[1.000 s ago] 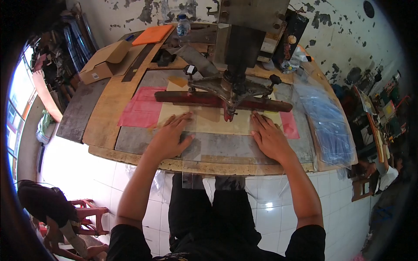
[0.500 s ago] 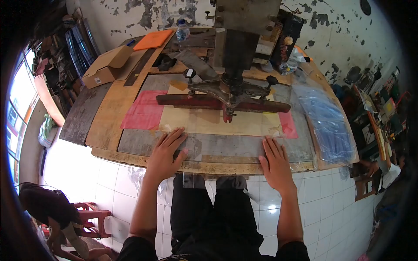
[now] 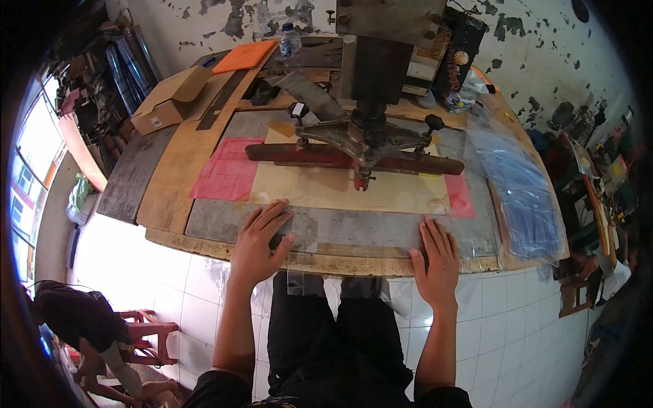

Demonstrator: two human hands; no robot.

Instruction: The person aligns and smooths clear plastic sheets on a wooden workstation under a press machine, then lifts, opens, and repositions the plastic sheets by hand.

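My left hand (image 3: 262, 241) lies palm down on the grey metal plate (image 3: 354, 231), its fingers stretched out to the front edge of a long cream sheet (image 3: 320, 193). On the other side, my right hand (image 3: 437, 262) rests over the plate's front area with extended fingers, the tips close to the sheet's front right corner. Neither hand holds anything. Pink material (image 3: 226, 170) shows at both ends of the cream sheet. Above the sheet is the dark horizontal bar (image 3: 299, 156) of a press, carried by a metal bracket (image 3: 340, 134); whether the bar touches the sheet I cannot tell.
Clear plastic sheets (image 3: 524, 197) are stacked at the table's right. A cardboard box (image 3: 163, 102), an orange folder (image 3: 245, 56) and a water bottle (image 3: 290, 44) stand farther back. At lower left, another person (image 3: 81, 316) bends near a red stool (image 3: 153, 336).
The head view has shifted slightly, so the table appears a little farther right. Both hands stay in about the same places, and the press looks unchanged.
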